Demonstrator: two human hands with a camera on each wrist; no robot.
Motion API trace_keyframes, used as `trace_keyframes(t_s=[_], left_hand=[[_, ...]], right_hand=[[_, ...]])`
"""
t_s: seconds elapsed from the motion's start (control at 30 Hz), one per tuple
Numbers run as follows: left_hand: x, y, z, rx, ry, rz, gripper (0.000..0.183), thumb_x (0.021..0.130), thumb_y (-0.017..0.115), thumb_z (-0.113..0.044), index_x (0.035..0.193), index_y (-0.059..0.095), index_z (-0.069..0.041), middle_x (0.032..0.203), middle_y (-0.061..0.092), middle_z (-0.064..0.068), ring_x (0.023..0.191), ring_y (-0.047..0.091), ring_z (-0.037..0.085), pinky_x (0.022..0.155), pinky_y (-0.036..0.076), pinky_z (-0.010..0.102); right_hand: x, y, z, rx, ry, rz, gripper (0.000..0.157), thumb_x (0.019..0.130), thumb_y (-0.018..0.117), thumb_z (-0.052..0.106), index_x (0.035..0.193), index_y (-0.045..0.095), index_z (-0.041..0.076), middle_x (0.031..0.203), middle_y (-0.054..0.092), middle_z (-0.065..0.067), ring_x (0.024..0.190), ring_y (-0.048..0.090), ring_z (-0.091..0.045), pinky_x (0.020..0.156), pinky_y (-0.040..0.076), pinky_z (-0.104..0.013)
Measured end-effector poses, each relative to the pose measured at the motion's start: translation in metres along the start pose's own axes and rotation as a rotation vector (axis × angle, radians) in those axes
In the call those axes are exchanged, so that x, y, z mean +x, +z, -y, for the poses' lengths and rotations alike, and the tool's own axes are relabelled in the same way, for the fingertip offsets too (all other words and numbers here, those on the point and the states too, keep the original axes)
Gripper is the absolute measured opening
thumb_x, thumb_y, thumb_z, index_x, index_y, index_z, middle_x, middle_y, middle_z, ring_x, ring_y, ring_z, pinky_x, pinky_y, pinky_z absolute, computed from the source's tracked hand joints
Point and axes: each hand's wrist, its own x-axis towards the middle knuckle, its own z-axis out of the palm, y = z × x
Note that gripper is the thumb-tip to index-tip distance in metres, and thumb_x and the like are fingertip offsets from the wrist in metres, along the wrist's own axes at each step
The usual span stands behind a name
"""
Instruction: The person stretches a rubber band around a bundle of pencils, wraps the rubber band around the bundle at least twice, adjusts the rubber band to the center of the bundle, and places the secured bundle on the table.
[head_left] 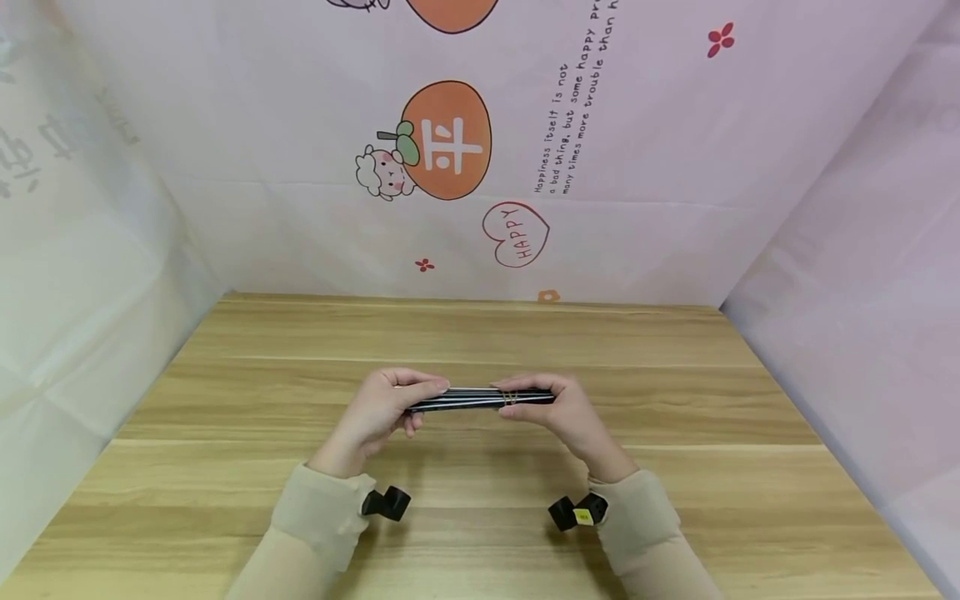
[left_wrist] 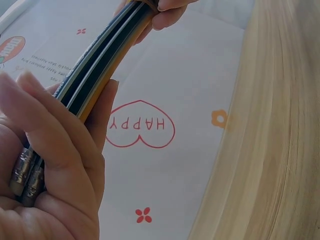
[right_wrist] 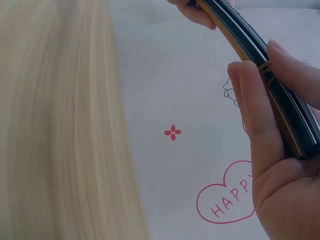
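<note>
A bundle of dark, striped pencils [head_left: 468, 398] is held level above the table between both hands. My left hand [head_left: 381, 410] grips its left end, thumb on top. In the left wrist view, metal ferrules with erasers [left_wrist: 24, 172] show inside that palm. Around the bundle's right part runs a thin tan rubber band [right_wrist: 267, 71], wound more than once. My right hand [head_left: 572, 412] holds the right end between thumb and fingers, with fingertips right at the band. The pencils' far ends are hidden in the right palm.
Below the hands lies a wood-grain table [head_left: 480, 525]. A white printed cloth [head_left: 637, 150] hangs behind it, with more cloth on both sides. Each sleeve cuff carries a small black wrist camera, one at the left [head_left: 387, 502] and one at the right [head_left: 577, 511].
</note>
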Motion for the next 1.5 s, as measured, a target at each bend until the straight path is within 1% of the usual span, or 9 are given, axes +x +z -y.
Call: trace_keyframes(t_s=[0.13,0.23,0.43,0.53,0.63,0.83,1.0,1.17,1.5], left_hand=[[-0.002,0.002,-0.003,-0.001,0.002,0.001,0.032,0.081,0.072,-0.019,0.104,0.068,0.004,0.084,0.069,0.015,0.042,0.047,0.007,0.037,0.043,0.017],[-0.003,0.003,-0.005,-0.008,0.006,0.003,0.037,0.081,0.072,-0.019,0.107,0.065,0.007,0.084,0.069,0.013,0.042,0.048,0.007,0.038,0.043,0.017],[-0.002,0.003,-0.005,-0.021,0.017,0.015,0.04,0.082,0.072,-0.02,0.109,0.063,0.009,0.082,0.069,0.011,0.043,0.048,0.006,0.038,0.044,0.017],[-0.002,0.003,-0.005,-0.033,0.02,0.02,0.038,0.082,0.071,-0.02,0.108,0.064,0.007,0.081,0.069,0.01,0.043,0.048,0.006,0.038,0.044,0.017],[-0.002,0.003,-0.006,-0.048,0.025,0.023,0.035,0.082,0.071,-0.02,0.106,0.066,0.005,0.081,0.068,0.01,0.043,0.048,0.006,0.038,0.044,0.017],[-0.003,0.005,-0.005,-0.068,0.028,0.024,0.029,0.082,0.072,-0.019,0.102,0.069,0.001,0.08,0.068,0.009,0.043,0.049,0.006,0.037,0.044,0.017],[-0.004,0.005,-0.005,-0.074,0.03,0.023,0.027,0.082,0.072,-0.019,0.101,0.069,0.0,0.078,0.068,0.008,0.042,0.048,0.006,0.037,0.044,0.017],[-0.002,0.008,-0.004,-0.085,0.031,0.02,0.024,0.081,0.072,-0.019,0.098,0.071,-0.003,0.074,0.067,0.006,0.042,0.048,0.006,0.037,0.043,0.017],[-0.002,0.012,0.0,-0.1,0.053,0.022,0.021,0.082,0.072,-0.019,0.096,0.071,-0.004,0.071,0.067,0.005,0.04,0.048,0.006,0.035,0.043,0.017]], right_hand=[[-0.001,-0.002,0.002,-0.001,0.013,-0.013,0.041,0.07,0.08,0.011,0.108,0.068,0.002,0.111,0.066,-0.013,0.09,0.065,-0.02,0.073,0.055,-0.027],[-0.001,-0.003,0.002,0.033,0.009,-0.015,0.042,0.071,0.08,0.01,0.11,0.066,0.002,0.112,0.064,-0.017,0.086,0.065,-0.017,0.073,0.055,-0.028],[-0.001,-0.003,0.001,0.17,-0.033,-0.008,0.045,0.073,0.076,0.002,0.115,0.06,-0.003,0.113,0.063,-0.019,0.086,0.068,-0.022,0.077,0.056,-0.037],[0.0,-0.003,0.001,0.249,-0.044,-0.005,0.046,0.074,0.073,-0.004,0.117,0.057,-0.002,0.112,0.063,-0.019,0.085,0.068,-0.024,0.078,0.055,-0.041],[0.0,-0.002,0.001,0.303,-0.048,-0.002,0.046,0.076,0.071,-0.007,0.119,0.056,0.002,0.112,0.063,-0.021,0.085,0.068,-0.024,0.077,0.056,-0.039],[0.0,-0.001,-0.001,0.397,-0.029,0.046,0.034,0.075,0.07,-0.009,0.107,0.06,0.0,0.109,0.065,-0.018,0.086,0.068,-0.024,0.08,0.055,-0.038],[0.001,-0.003,-0.001,0.391,-0.035,0.07,0.028,0.077,0.069,-0.007,0.104,0.062,-0.001,0.107,0.066,-0.017,0.085,0.068,-0.023,0.08,0.055,-0.039],[0.0,-0.006,0.001,0.375,-0.047,0.075,0.027,0.078,0.069,-0.005,0.104,0.062,-0.003,0.107,0.066,-0.018,0.085,0.068,-0.024,0.079,0.055,-0.04],[-0.001,-0.008,0.003,0.409,-0.067,0.093,0.025,0.079,0.066,-0.008,0.103,0.063,0.0,0.102,0.067,-0.014,0.084,0.068,-0.026,0.077,0.056,-0.04]])
